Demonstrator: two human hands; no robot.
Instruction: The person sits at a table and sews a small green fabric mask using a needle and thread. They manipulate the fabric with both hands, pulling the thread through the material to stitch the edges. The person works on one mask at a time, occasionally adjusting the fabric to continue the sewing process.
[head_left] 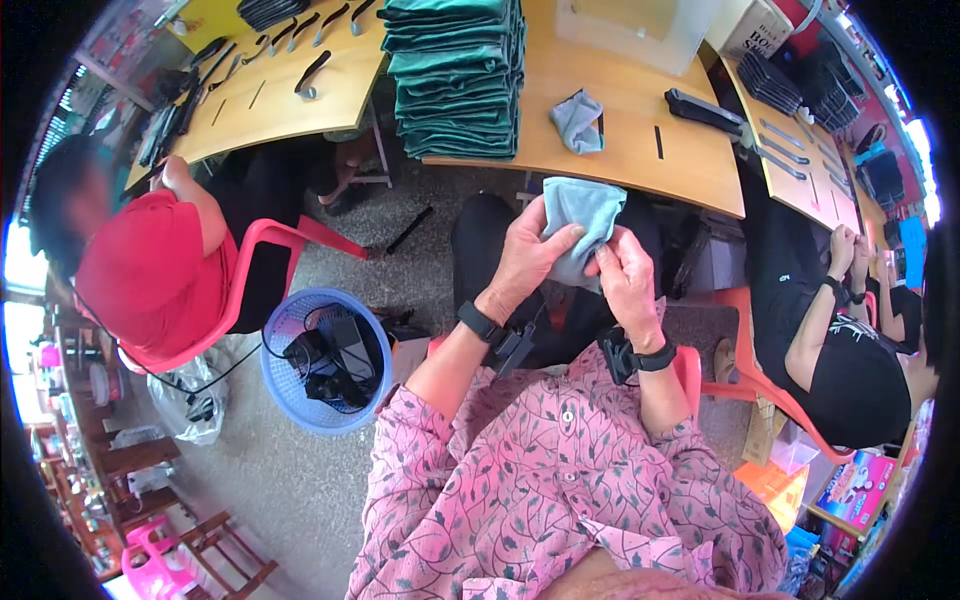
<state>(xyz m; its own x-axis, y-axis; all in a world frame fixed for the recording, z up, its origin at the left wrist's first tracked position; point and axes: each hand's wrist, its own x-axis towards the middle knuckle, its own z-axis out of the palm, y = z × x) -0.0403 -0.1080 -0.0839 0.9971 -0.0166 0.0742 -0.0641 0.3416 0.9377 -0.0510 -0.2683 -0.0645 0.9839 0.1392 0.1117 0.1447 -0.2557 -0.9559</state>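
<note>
Both my hands hold up a light blue-green folded cloth piece (pixel 583 212) over my lap, at the table's front edge. My left hand (pixel 530 250) pinches its left side, thumb lying on the front. Lower on the right side, my right hand (pixel 626 275) grips it between thumb and fingers. Whether the piece is a pouch or a plain folded cloth I cannot tell. A similar crumpled grey-blue cloth (pixel 577 122) lies on the table just beyond. To its left rises a tall stack of dark green folded cloth pieces (pixel 455 85).
The wooden table (pixel 640 130) has a slot and a dark long-shaped object (pixel 704 110) at right. A blue basket (pixel 277 350) with cables and black devices stands on the floor left. People sit both sides: a red sleeve (pixel 205 215) left, a black shirt (pixel 850 385) right.
</note>
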